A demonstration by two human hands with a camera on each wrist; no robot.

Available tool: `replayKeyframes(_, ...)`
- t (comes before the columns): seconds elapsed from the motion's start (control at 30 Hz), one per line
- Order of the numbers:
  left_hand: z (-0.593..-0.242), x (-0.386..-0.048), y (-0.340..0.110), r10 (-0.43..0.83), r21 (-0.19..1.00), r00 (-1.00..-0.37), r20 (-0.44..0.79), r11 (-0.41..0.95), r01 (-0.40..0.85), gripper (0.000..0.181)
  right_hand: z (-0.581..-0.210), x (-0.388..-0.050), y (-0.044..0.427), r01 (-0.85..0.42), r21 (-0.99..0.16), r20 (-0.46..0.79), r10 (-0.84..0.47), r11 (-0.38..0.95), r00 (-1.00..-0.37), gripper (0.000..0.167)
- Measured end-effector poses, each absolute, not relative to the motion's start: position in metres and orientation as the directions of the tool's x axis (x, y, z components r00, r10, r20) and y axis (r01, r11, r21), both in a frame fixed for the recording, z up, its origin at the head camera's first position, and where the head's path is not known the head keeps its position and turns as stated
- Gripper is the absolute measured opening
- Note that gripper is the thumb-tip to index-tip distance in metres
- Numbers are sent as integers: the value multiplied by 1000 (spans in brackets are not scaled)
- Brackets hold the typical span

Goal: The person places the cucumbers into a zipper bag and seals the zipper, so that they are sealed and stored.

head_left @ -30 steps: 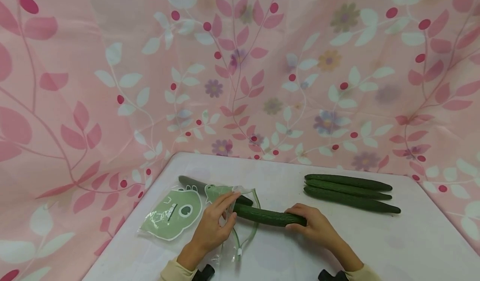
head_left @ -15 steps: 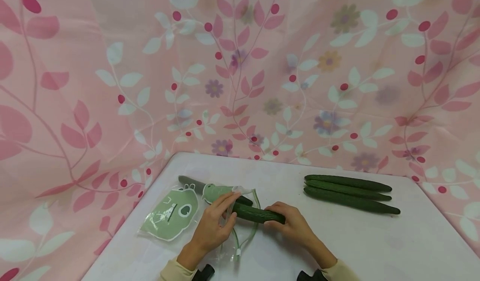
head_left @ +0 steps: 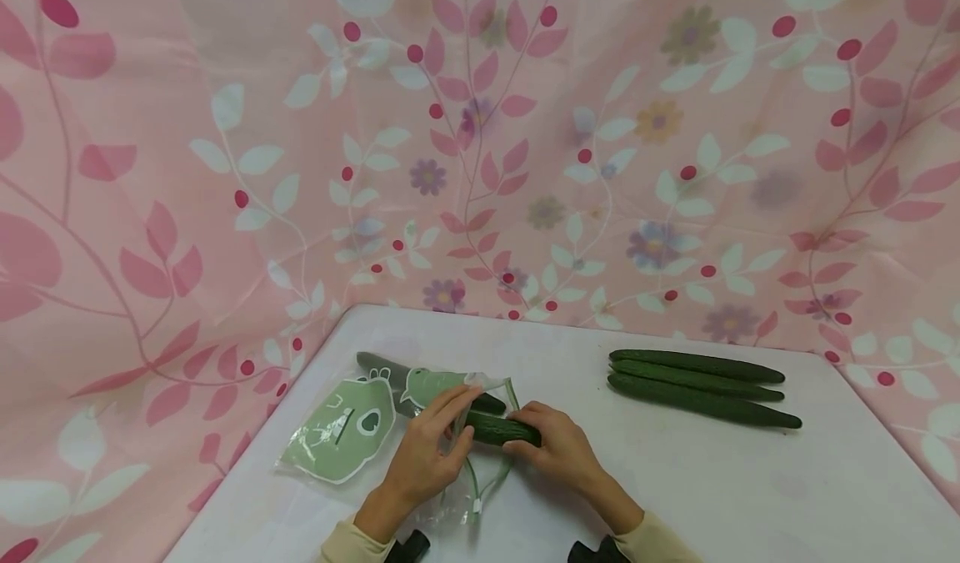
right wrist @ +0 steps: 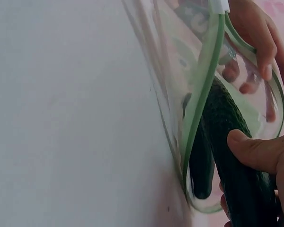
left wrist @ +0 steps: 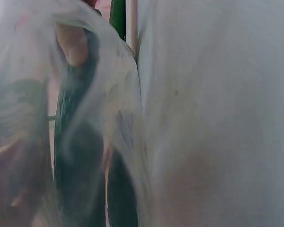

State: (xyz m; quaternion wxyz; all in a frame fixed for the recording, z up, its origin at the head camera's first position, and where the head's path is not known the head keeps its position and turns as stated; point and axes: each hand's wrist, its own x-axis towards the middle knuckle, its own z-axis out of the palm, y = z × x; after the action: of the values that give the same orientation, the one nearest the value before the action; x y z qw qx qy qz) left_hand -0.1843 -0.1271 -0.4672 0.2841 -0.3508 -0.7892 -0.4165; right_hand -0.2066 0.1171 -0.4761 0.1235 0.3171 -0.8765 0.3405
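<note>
Green cucumber (head_left: 492, 431), gripped by right hand (head_left: 558, 448); clear bag (right wrist: 199, 106), pinched by left hand (head_left: 426, 456); tip could snag if the bag mouth sags

The right grip (right wrist: 272, 158) held a dark green cucumber (right wrist: 227, 120), thumb laid against its side, with the far end inside the mouth of a clear, green-edged bag (right wrist: 204, 90). A second cucumber (right wrist: 202, 170) showed just beside it, and the left grip (right wrist: 254, 29) was at the bag's rim.
</note>
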Motion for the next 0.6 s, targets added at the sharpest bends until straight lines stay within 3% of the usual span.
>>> replayKeyframes(0.6,-468,-186,-127,326,459,-589,740,395,796,53,-478,-213,75,-614,-550,424,-445,566,-789,28)
